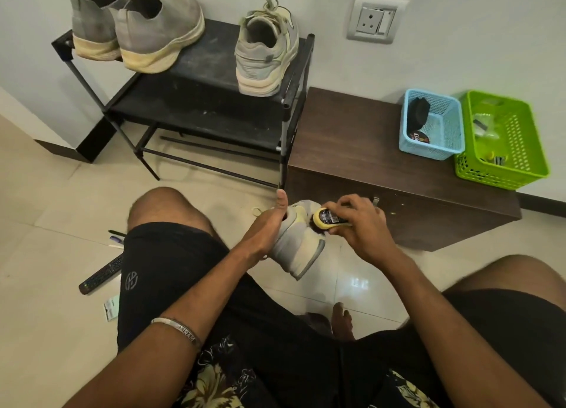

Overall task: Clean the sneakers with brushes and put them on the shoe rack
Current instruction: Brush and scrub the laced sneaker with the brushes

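Left hand (pixel 266 227): at centre frame, its fingers are tucked into the collar of a grey sneaker (pixel 298 242) with the thumb up along the heel; holding from inside likely braces the shoe against the brush's push.
Sneaker in hand: held off the floor between the knees, just below centre, sole turned down and right so the side panel faces the brush.
Right hand (pixel 360 227): right of centre, fingers curled round the yellow-backed brush (pixel 329 219), bristles pressed on the sneaker's upper; the grip over the back seems chosen for short scrubbing strokes.
Step, as I judge it: brushing the last shoe of the second pair; it is not yet on the rack.
Floor (pixel 46 285): at lower left a remote control (pixel 102 274) and pens (pixel 116 239) lie beside the thigh.
Cabinet (pixel 352 150): a low brown unit at right of centre serves as a tabletop, keeping a blue basket (pixel 450 141) and a green basket (pixel 517 156) of supplies within arm's reach.
Shoe rack (pixel 211 70): upper centre, against the wall, beside the cabinet.
Rack contents: a grey slip-on pair (pixel 137 31) at upper left, and one laced sneaker (pixel 266 49) at the right end, heels outward; the gap between them looks left for its mate.
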